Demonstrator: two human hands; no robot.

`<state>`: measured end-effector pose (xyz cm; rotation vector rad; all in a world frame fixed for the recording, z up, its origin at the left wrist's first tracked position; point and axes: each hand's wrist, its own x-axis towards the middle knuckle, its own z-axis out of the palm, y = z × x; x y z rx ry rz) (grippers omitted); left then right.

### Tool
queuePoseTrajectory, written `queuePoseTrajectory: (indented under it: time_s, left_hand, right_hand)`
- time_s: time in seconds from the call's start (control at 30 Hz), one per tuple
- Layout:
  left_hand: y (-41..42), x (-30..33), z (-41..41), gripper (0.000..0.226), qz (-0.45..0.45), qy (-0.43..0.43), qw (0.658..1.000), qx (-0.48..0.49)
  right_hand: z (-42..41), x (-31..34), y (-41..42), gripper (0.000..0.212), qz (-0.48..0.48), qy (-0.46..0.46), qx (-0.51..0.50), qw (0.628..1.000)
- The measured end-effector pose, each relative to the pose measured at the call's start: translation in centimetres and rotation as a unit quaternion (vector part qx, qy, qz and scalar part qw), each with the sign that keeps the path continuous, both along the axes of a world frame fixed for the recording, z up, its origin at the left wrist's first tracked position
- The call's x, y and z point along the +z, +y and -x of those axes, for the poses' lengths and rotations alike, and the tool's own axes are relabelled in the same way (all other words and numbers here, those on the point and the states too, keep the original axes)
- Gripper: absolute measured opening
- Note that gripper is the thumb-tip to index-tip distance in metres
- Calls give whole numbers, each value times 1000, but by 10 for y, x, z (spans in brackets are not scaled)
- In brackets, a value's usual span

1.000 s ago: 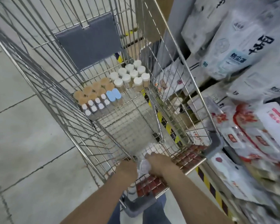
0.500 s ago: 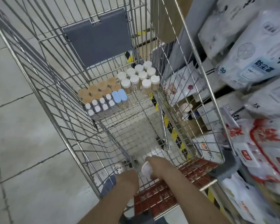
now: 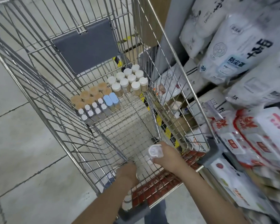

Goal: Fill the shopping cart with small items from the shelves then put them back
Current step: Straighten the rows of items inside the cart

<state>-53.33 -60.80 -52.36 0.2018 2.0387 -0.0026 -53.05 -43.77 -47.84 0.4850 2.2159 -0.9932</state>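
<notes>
silver wire cart (image 3: 176, 65), grey flap (image 3: 86, 49), white-capped jars (image 3: 129, 80), tan lids (image 3: 90, 96), pale-blue caps (image 3: 111, 98), black-yellow striped tape (image 3: 160, 120)

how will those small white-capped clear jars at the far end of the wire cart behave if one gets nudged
The white-capped clear jars look taller than wide and stand on open wire mesh, so a lone one would probably tip. Packed touching each other, they likely brace one another. Being round, a fallen jar could roll along the wire shopping cart floor.
</notes>
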Motion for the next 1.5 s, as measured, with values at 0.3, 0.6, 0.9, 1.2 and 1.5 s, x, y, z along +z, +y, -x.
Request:
queuePoseTrajectory:
  time_s: [0.3, 0.6, 0.9, 1.2, 1.5]
  left_hand:
    - [-8, 111, 57, 59, -288, 76, 919, 257]
    - [-16, 275, 76, 39, -481, 87, 855, 173]
    - [20, 384, 12, 47, -599, -9, 776, 195]
    - [92, 427, -126, 83, -629, -53, 754, 183]
    - [205, 428, -321, 45, -600, -206, 761, 135]
  right_hand:
    - [-35, 92, 12, 55, 63, 143, -300, 941]
    - [-101, 219, -5, 51, 105, 272, -465, 836]
    - [-200, 314, -20, 45, 85, 404, -574, 707]
    - [-353, 353, 18, 34, 93, 450, -622, 634]
    - [-547, 364, 60, 37, 29, 462, -684, 564]
